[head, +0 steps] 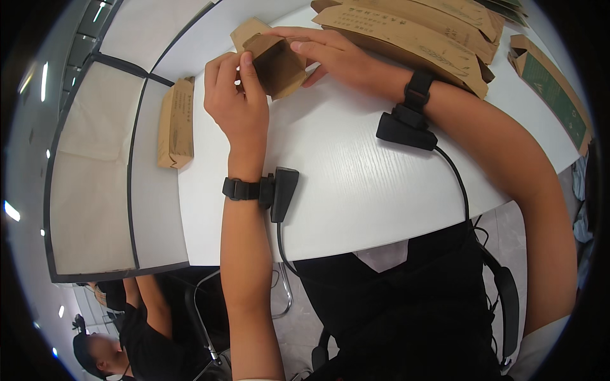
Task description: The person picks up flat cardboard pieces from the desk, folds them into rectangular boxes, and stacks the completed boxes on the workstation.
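A brown cardboard box is held up over the far part of the white table, its open end facing me so that the dark inside shows. My left hand grips the box's left edge, with the thumb at the rim. On the other side, my right hand holds the upper right edge between thumb and fingers. One end flap sticks out at the upper left. The far end of the box is hidden from me.
Several printed cardboard boxes lie at the back right of the table. A green-panelled box lies at the far right. Another closed box stands by the left partition. Cables run from both wrist devices. A person sits beyond the partition.
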A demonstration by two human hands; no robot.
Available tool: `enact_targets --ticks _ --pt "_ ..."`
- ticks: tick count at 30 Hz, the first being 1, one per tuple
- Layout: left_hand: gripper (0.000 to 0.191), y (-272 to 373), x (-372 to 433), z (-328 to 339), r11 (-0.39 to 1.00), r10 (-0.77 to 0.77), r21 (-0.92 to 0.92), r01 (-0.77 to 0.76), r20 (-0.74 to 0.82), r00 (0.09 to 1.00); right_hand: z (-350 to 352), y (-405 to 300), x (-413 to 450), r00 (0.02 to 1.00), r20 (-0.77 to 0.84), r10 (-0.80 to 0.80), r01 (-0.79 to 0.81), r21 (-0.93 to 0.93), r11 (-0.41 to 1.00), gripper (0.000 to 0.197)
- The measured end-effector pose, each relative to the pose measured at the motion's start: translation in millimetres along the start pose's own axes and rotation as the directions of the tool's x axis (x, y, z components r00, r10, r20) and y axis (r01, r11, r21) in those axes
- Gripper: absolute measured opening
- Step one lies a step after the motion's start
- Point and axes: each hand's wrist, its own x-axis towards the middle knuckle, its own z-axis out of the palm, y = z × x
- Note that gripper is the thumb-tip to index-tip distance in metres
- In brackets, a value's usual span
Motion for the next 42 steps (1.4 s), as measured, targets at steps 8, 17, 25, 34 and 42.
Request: enact_targets --ticks 8,17,25,34,42 --pt "0.015 -4.3 3.0 -3.6 0.963 0.257 0.035 -0.266 0.170 0.951 -2.0 0.5 0.6 0.999 -0.041 -0.036 0.036 -0.007 0.999 0.046" --pt "0.043 -4.9 -0.4 0.8 0.993 0.115 0.000 -0.117 0.201 0.973 -3.1 -0.7 2.7 0.998 -0.053 0.020 -0.013 0.144 0.990 0.050" --pt "0.029 0.2 -2.1 3.7 0.991 0.081 0.101 -0.088 0.075 0.994 -3.0 -2.7 1.9 0.998 0.064 -0.008 0.000 0.109 0.994 0.051" --pt "0.029 -1.6 0.3 3.8 0.997 0.007 -0.078 0.001 0.103 0.995 -1.1 -2.4 0.2 0.996 0.013 -0.086 0.086 0.012 0.996 0.047" --pt "0.042 1.5 -3.2 5.2 0.937 0.090 -0.348 -0.043 0.120 0.989 -4.1 -1.6 1.5 0.992 -0.083 -0.093 0.092 -0.013 0.996 0.041"
